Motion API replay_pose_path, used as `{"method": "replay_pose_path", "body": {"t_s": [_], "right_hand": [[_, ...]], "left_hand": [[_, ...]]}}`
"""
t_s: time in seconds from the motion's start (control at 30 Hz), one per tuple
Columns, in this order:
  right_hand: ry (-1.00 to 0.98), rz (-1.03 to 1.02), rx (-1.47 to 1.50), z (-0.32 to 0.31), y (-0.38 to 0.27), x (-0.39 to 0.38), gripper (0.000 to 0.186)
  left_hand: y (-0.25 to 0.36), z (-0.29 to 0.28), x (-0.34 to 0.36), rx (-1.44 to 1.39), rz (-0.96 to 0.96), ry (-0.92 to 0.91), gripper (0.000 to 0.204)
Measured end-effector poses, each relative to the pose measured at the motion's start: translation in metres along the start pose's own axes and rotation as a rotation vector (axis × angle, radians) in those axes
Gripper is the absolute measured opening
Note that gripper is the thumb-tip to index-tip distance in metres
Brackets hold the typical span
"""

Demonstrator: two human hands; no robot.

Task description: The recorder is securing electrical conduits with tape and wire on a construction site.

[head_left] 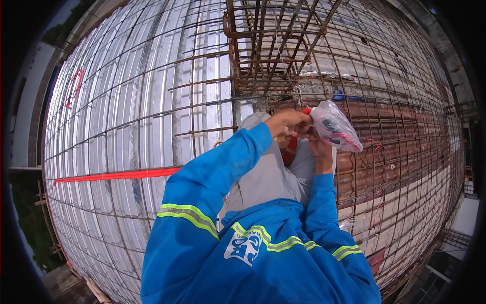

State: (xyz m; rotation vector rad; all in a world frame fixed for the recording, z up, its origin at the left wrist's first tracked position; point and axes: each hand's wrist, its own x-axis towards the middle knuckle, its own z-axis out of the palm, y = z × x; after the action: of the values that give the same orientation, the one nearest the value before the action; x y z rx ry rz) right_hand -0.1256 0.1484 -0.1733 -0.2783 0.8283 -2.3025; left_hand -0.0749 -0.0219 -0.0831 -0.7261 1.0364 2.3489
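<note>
My left hand [291,123] has its fingers closed at the gathered end of a clear plastic bag [335,124], which holds dark and pink items I cannot identify. A small red object [306,111] shows beside those fingers. My right hand [320,149] is under the bag, fingers curled up toward the left hand; what they grip is hidden. Both hands are above my grey-trousered legs [260,180], with something orange between the knees.
Rebar mesh [177,106] covers corrugated silver decking [126,131] on the left and rusty sheeting [395,131] on the right. An upright rebar cage [273,45] stands ahead. Long red tubes [116,176] cross the left decking; a blue scrap [338,95] lies beyond the bag.
</note>
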Motion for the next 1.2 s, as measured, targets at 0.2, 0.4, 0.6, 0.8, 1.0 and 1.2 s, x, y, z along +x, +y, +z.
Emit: {"method": "replay_pose_path", "body": {"t_s": [0.2,0.4,0.6,0.8,1.0,1.2], "right_hand": [[-0.049,-0.047,-0.183,0.023,-0.006,0.007,0.051],[-0.009,-0.038,0.105,0.034,0.001,-0.002,0.037],[0.233,-0.123,-0.028,0.06,0.0,-0.007,0.034],[0.0,-0.139,-0.315,0.033,0.0,-0.009,0.031],[0.204,-0.363,-0.431,0.069,0.009,-0.01,0.029],[0.204,-0.135,-0.352,0.073,0.001,-0.011,0.029]], "left_hand": [[-0.014,-0.004,-0.005,0.412,0.475,0.08,0.015],[-0.038,0.002,-0.007,0.4,0.737,0.099,0.019],[-0.039,-0.024,-0.012,0.187,0.74,0.031,0.024],[-0.038,-0.03,-0.012,0.545,0.833,0.131,0.023],[-0.05,-0.03,0.001,0.603,1.025,0.243,0.017],[-0.048,-0.019,-0.004,0.49,1.0,0.283,0.014]]}}
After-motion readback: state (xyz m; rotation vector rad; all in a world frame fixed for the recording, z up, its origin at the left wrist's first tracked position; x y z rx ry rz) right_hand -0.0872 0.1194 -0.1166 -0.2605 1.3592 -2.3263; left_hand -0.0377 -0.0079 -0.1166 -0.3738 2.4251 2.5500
